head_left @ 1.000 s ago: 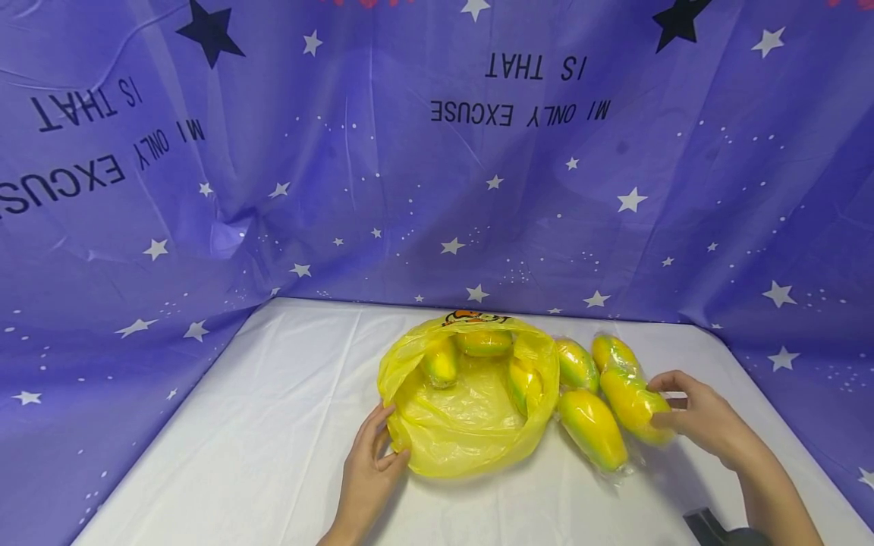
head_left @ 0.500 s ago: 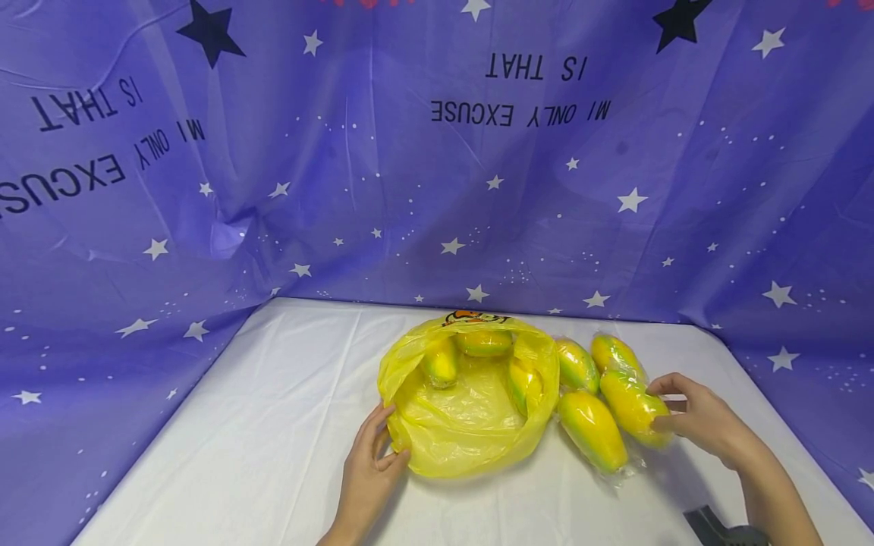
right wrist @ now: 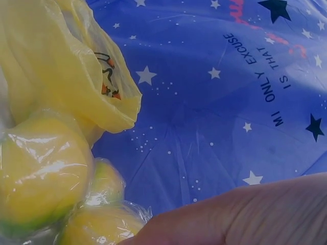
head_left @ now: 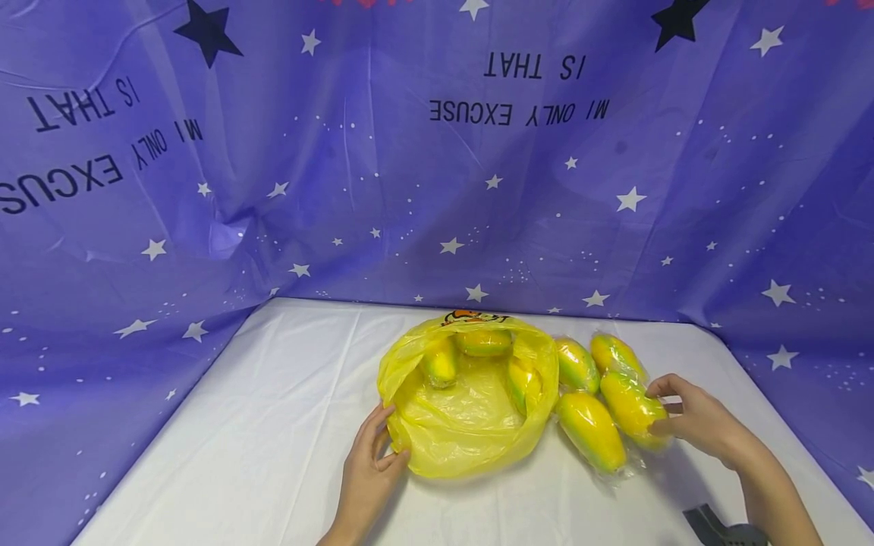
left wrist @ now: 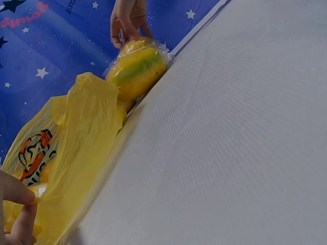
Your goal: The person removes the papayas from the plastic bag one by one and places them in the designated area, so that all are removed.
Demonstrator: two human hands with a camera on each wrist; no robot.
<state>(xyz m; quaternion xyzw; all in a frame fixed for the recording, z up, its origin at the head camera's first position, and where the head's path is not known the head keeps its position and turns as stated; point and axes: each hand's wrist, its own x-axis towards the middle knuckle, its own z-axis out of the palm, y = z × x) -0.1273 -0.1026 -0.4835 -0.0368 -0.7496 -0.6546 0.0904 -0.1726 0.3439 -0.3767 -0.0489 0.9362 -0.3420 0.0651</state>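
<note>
A yellow plastic bag (head_left: pixel 471 447) lies on its side with its mouth toward me; several mangoes, including one mango (head_left: pixel 440 364) at the left, are inside. At its left edge my left hand (head_left: pixel 369 464) pinches the rim between thumb and fingers, also seen in the left wrist view, where the thumb and a finger (left wrist: pixel 18 193) meet on the plastic. My right hand (head_left: pixel 706 421) grips the right side of a mango (head_left: pixel 627 402) in clear wrap, resting among other wrapped mangoes. In the right wrist view, the thumb (right wrist: pixel 179 224) lies against this mango (right wrist: pixel 102 227).
Beside the held fruit are a front mango (head_left: pixel 592 432), a mango (head_left: pixel 576 365) against the bag and a rear mango (head_left: pixel 614 355). White cloth (head_left: pixel 273 425) covers the table. A purple starred curtain (head_left: pixel 437 189) encloses the back and sides. Something dark grey (head_left: pixel 724 528) shows below my right forearm.
</note>
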